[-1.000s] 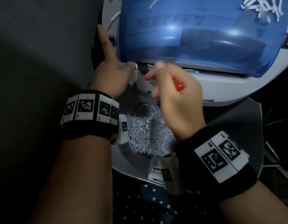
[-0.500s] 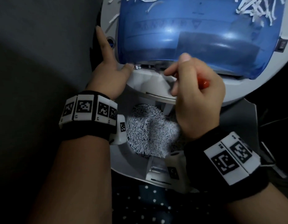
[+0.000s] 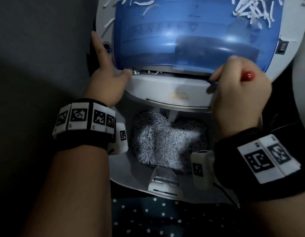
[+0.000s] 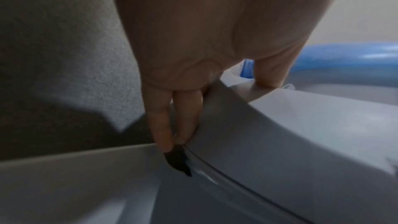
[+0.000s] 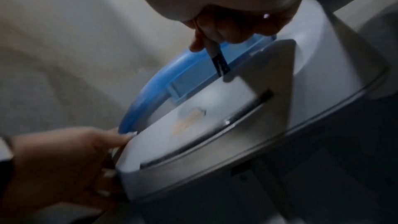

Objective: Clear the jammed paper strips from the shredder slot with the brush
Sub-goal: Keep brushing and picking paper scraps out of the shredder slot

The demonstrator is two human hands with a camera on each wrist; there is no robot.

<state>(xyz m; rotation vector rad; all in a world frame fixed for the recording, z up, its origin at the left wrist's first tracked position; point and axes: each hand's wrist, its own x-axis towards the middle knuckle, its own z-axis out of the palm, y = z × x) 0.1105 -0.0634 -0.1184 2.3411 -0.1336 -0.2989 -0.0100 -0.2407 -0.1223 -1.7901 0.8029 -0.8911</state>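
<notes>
Now the right hand (image 3: 240, 98) is clenched round the brush (image 3: 247, 76) — a glossy red handle end pokes out above the knuckles, and the dark flat bristle tip (image 5: 220, 65) sits at the right end of the shredder slot (image 3: 172, 73), against the smooth grey-white casing. A second ago that hand was near the slot's left end; it has swept rightward along it. The left hand (image 3: 107, 79) grips the rounded left edge of the shredder (image 3: 165, 89), index finger straight along the side and thumb pressed by the slot, unchanged. Thin white paper strips (image 3: 146, 72) show in the slot's left end, under the translucent blue domed cover (image 3: 182, 31). Below, a bin (image 3: 124, 170) holds a fluffy heap of shreds (image 3: 165, 142).
</notes>
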